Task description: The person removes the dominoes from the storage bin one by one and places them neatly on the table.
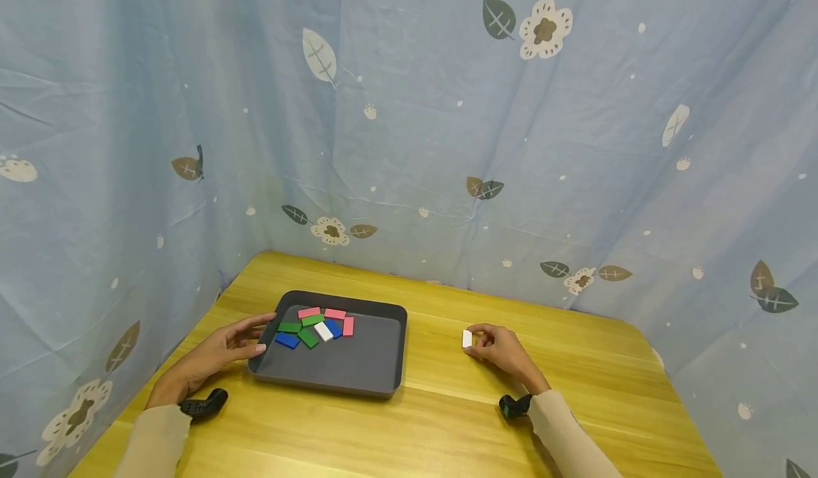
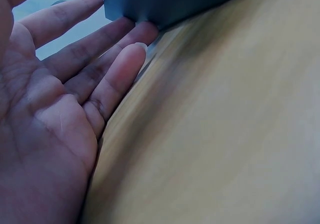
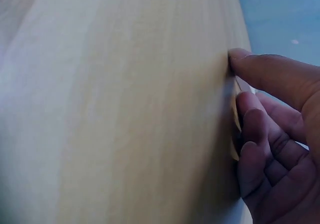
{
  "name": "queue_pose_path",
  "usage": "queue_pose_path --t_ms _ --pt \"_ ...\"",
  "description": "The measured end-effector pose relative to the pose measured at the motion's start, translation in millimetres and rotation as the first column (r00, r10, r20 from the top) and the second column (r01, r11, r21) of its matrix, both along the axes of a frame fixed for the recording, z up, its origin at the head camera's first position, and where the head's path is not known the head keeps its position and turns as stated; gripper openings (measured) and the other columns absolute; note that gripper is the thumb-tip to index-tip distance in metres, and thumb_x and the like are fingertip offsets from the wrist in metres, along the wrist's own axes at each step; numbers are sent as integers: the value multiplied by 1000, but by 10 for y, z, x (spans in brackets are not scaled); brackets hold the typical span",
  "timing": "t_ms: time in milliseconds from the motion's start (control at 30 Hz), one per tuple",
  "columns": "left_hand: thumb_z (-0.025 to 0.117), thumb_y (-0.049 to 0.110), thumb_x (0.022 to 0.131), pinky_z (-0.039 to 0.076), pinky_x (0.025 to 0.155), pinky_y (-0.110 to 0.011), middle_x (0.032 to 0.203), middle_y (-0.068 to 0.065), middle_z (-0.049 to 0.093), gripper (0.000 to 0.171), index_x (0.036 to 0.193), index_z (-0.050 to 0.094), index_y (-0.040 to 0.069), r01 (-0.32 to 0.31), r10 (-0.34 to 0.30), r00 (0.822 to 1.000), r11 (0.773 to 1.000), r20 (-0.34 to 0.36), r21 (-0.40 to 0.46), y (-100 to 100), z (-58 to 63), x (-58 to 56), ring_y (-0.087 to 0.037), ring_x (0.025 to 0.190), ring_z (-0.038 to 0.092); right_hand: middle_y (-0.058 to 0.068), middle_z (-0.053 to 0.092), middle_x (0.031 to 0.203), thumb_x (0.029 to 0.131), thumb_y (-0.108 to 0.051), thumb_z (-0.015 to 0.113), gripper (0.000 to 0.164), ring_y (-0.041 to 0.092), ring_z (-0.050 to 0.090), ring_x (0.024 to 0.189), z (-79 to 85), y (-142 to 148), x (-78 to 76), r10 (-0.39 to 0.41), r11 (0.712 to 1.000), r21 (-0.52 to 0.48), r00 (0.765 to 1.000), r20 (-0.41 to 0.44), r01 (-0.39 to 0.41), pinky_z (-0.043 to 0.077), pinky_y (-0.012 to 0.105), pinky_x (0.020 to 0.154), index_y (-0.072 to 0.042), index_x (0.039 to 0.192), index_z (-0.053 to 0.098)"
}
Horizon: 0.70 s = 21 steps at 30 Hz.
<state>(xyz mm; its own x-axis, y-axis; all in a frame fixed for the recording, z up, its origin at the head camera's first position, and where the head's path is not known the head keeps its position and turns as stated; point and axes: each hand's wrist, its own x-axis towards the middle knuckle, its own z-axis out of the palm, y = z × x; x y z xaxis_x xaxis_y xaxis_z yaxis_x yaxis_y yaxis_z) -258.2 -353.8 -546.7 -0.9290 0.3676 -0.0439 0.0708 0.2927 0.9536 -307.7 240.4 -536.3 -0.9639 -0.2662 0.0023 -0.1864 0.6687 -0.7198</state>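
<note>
In the head view a dark grey tray [image 1: 377, 350] lies left of centre on the table. My left hand [image 1: 214, 354] is at its left side, fingers fairly straight, touching the wall. The left wrist view shows fingertips against the tray's outer wall [image 2: 165, 2]. To the right of the tray, my right hand [image 1: 501, 350] pinches a small white rectangular block [image 1: 467, 339] between thumb and fingers, at the tabletop. In the right wrist view that hand [image 3: 280, 129] is close to the wood, and the block is hardly visible.
Inside the tray lie several flat blocks: pink [image 1: 348, 327], green [image 1: 308, 338], blue [image 1: 287, 340] and one white [image 1: 323, 332]. They cluster in its left and back part. The yellow wooden table [image 1: 345, 435] ends at a blue patterned curtain [image 1: 409, 144].
</note>
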Motion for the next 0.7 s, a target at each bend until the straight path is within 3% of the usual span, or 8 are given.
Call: queue_pose_path --t_ms 133,300,500,700 --pt "62 24 105 44 102 -51 158 -19 37 62 161 37 19 -2 2 1000 1000 -15 -11 1 4 4 -39 136 43 0 67 80 90 -28 82 50 17 56 65 29 -10 -3 19 999 -32 1000 17 -19 47 27 61 -9 134 66" --pt "63 25 105 44 104 -52 161 -16 33 62 161 37 22 -10 10 1000 1000 15 -1 5 7 10 -42 140 38 1 67 84 92 -23 81 52 22 58 65 113 -80 -2 33 998 -60 999 4 -33 49 30 58 -8 139 63" --pt "63 25 105 44 104 -56 161 -18 33 63 161 37 22 -5 5 1000 1000 0 2 3 6 21 -46 141 37 -2 68 90 93 -22 80 49 23 58 67 295 -305 -21 43 998 -48 997 -58 -46 46 29 55 -15 139 65" --pt "64 23 104 44 104 -55 157 -20 38 62 161 38 20 -2 2 1000 1000 -3 14 8 6 20 -43 138 41 -4 68 90 93 -25 79 44 18 56 64 471 -605 -47 110 992 -46 986 -125 -117 47 30 55 -21 136 66"
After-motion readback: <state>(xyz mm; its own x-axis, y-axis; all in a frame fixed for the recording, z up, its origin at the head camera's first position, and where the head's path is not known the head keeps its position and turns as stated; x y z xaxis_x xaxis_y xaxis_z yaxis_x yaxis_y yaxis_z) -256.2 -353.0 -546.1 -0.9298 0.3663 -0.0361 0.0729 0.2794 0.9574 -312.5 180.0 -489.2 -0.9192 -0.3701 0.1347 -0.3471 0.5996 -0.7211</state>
